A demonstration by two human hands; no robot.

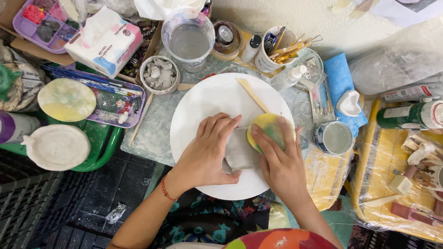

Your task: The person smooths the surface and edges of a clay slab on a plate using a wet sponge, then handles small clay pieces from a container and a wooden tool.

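A round white board lies in front of me with a flat slab of grey clay on it. My left hand rests flat on the slab's left side, fingers spread and pressing down. My right hand presses a round yellow-green sponge against the slab's upper right edge. A thin wooden modelling tool lies on the board just above the sponge.
A clear cup of water, a small bowl of clay bits, a mug of tools and a tissue box stand behind the board. A small tin of water sits right; a green tray with round plaster discs sits left.
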